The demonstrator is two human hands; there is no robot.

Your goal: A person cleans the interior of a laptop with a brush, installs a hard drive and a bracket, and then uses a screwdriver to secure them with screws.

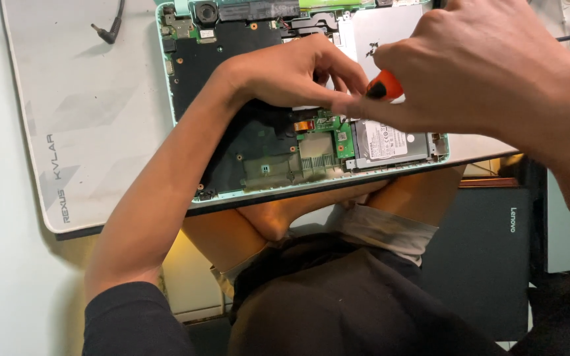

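Orange-handled screwdriver (384, 86) sits gripped in the right hand (483, 72) over the middle of the opened laptop (245, 142); the left hand (291, 69) pinches narrowly beside it, perhaps steadying its tip.

- We count two hands: left hand (291, 72), right hand (476, 66).
- One orange-handled screwdriver (385, 86) (tip hidden).
- One opened laptop (232, 86), one hard drive (390, 142) inside.
- One grey mat (80, 112).
- One cable plug (103, 33).
- One black laptop (489, 257).
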